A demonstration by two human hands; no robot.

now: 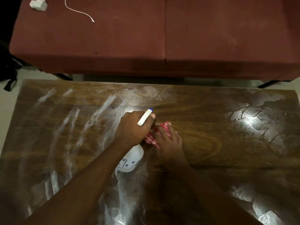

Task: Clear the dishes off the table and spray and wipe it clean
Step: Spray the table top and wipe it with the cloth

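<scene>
My left hand (134, 128) is curled round the neck of the spray bottle (132, 159), my fingers closed tight on it. The bottle leans over the middle of the worktop (227, 148). Its long axis runs from the rounded white plastic body near me up to the slim white head, and the blue-tipped nozzle (151, 109) points away from me and a little to the right, toward the sofa (97, 39). Just beside it, my right hand (169, 141) lies on the red-and-white checked cloth (150, 138), my fingers fairly straight and pressing the bunched fabric against the wood. The worktop is glossy brown wood with swirling grain, smeared with white streaks and dried rings. On the sofa's flat maroon cushions lie a white charger (38, 4) and its thin cable (78, 12).
</scene>
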